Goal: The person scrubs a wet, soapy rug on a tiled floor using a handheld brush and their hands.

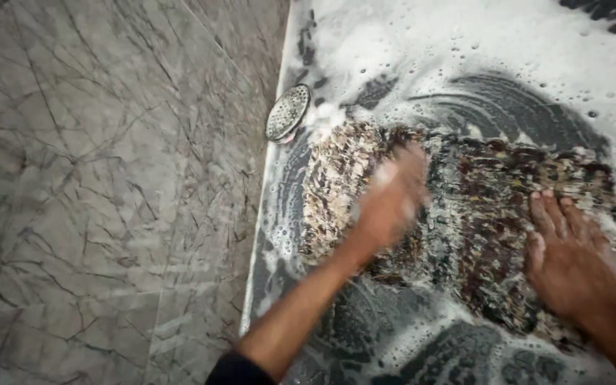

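Two bare hands are pressing on a wet, shaggy mat [465, 214] of brown, cream and dark red that is lying flat on the soapy dark floor [408, 335], right of the grey marble tiles [94, 199]. A round metal drain cover [288, 112] is sitting just beside the mat's upper left corner. The left hand [388, 207] is blurring over the mat's lighter part; how open it is cannot be told. The right hand [568, 257] is lying open, fingers spread flat on the mat's right side, with white foam [465, 36] spreading beyond.
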